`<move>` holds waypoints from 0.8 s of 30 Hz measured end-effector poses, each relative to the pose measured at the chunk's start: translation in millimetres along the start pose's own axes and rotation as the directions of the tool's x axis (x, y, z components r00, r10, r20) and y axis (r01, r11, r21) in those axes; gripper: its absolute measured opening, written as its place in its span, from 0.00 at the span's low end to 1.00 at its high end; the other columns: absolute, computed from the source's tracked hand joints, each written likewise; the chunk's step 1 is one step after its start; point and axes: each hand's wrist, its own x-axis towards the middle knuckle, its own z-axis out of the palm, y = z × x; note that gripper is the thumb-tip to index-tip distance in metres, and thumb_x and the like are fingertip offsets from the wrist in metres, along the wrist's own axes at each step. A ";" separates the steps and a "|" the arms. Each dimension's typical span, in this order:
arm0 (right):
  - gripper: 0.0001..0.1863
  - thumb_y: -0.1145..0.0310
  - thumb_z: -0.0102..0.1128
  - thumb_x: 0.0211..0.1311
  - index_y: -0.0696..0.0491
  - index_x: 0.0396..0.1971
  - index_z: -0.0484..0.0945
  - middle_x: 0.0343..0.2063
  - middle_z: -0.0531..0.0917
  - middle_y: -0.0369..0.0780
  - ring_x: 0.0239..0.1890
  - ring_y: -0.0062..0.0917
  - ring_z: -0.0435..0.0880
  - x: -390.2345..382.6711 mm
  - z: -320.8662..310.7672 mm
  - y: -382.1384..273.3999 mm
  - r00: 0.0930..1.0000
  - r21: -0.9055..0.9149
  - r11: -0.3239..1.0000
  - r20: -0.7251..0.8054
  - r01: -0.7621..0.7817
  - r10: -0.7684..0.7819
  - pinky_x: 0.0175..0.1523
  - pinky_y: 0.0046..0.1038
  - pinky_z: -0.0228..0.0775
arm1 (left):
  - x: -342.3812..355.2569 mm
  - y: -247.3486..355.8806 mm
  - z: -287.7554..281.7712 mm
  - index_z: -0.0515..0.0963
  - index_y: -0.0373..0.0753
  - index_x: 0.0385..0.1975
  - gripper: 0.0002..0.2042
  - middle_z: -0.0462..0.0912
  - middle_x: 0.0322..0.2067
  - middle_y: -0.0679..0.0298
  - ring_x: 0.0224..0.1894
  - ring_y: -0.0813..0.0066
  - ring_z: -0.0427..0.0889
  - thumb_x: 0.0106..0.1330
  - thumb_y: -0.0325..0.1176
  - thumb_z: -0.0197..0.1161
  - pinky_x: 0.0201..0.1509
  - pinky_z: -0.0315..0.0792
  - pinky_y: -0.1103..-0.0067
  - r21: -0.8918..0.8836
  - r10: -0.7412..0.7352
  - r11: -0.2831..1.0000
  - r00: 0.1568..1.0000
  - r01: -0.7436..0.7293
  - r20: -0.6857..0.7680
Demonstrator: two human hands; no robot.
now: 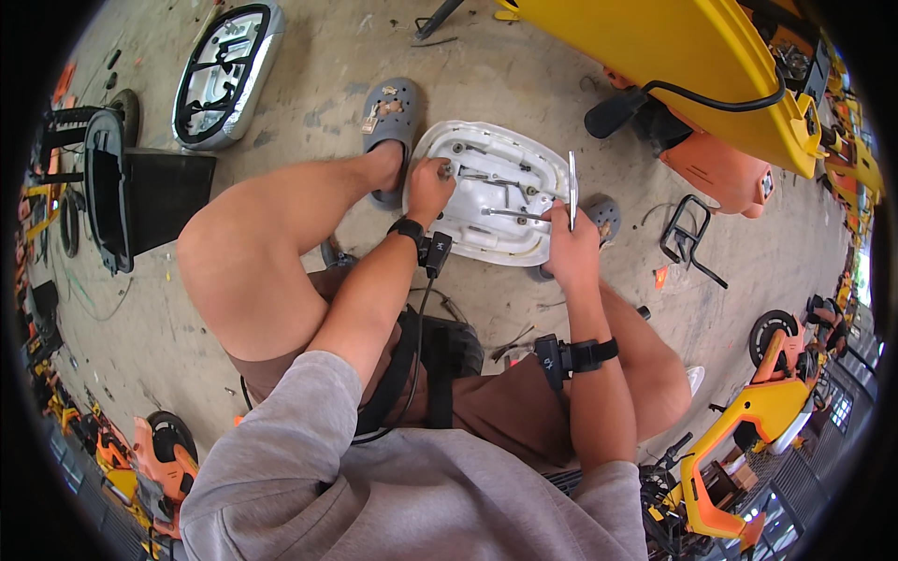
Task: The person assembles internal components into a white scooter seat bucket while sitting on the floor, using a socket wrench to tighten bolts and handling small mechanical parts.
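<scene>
At upper centre, tool work on the white shell (458,227) seems in hand, right grip (573,245) clasping a metal tool (572,178), left grip (431,194) too hidden to tell, likely needing steady aim.

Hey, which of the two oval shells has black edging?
The silver shell at upper left; the white shell, between your left hand and right hand, has a plain white rim.

tools (486,178): in tray (468,224) | tray: between clogs (390,103) | box (168,201): left of clogs

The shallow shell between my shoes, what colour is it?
The shell is white, clearest in the head view.
</scene>
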 end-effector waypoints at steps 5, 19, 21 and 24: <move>0.20 0.58 0.49 0.69 0.60 0.32 0.81 0.27 0.84 0.50 0.33 0.44 0.82 1.6 -0.1 2.2 1.000 0.016 1.000 -0.005 -0.011 0.011 0.43 0.35 0.72 | 1.0 8.0 -0.5 0.82 0.33 0.34 0.12 0.78 0.27 0.55 0.30 0.57 0.78 0.50 0.28 0.71 0.36 0.73 0.67 0.032 -0.095 0.995 0.995 0.094 0.034; 0.20 0.58 0.50 0.69 0.61 0.33 0.81 0.30 0.85 0.49 0.37 0.45 0.83 -0.3 -3.0 -2.0 1.000 -0.014 1.000 0.009 0.011 -0.010 0.45 0.36 0.73 | 6.4 5.9 6.3 0.81 0.32 0.31 0.09 0.80 0.29 0.52 0.33 0.55 0.81 0.51 0.26 0.70 0.39 0.74 0.67 -0.048 -0.206 0.977 0.978 0.207 0.026; 0.20 0.58 0.50 0.69 0.61 0.33 0.81 0.30 0.85 0.49 0.36 0.45 0.83 -1.0 -3.9 -5.2 1.000 -0.025 1.000 0.005 0.019 -0.019 0.45 0.36 0.73 | 6.0 3.8 5.2 0.82 0.32 0.30 0.08 0.80 0.30 0.52 0.34 0.55 0.81 0.51 0.26 0.70 0.39 0.74 0.67 -0.028 -0.159 0.987 0.987 0.159 0.028; 0.20 0.57 0.50 0.68 0.61 0.33 0.81 0.29 0.85 0.48 0.36 0.46 0.83 -2.5 -5.5 -7.1 0.999 -0.042 0.998 -0.008 0.036 -0.037 0.45 0.37 0.73 | 3.6 4.8 3.1 0.82 0.31 0.29 0.08 0.80 0.30 0.52 0.34 0.55 0.81 0.51 0.26 0.70 0.40 0.74 0.67 -0.012 -0.112 0.994 0.993 0.113 0.030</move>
